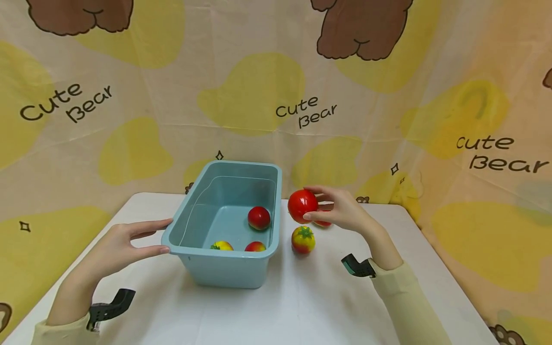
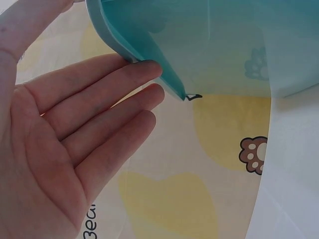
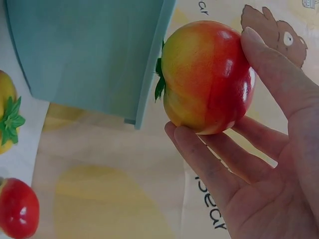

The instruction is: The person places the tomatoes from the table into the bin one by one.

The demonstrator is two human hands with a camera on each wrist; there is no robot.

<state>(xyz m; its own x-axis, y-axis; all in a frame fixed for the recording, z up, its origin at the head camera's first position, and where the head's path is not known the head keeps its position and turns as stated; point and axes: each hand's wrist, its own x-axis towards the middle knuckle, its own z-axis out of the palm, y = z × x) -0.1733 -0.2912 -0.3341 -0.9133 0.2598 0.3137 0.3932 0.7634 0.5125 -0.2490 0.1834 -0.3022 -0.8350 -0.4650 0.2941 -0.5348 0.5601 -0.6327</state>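
My right hand [image 1: 345, 211] holds a glossy red and yellow tomato [image 3: 209, 79] with green leaves between thumb and fingers, raised just right of the blue-grey bin [image 1: 224, 268]. My left hand [image 1: 118, 247] touches the bin's near left rim, its fingers fairly straight in the left wrist view. Inside the bin lie a dark red round fruit [image 1: 259, 218], a yellow fruit [image 1: 223, 245] and a red one [image 1: 255, 246], the last two partly hidden by the near rim. Below the right hand stands a yellow-red tomato [image 1: 304, 240]; another red fruit [image 1: 323, 224] is partly hidden behind the fingers.
The bin and loose fruit stand on a white table [image 1: 302, 306]. A patterned cloth [image 1: 241, 96] with bears and lettering hangs behind and beside the table. Dark straps [image 1: 109, 306] circle both wrists.
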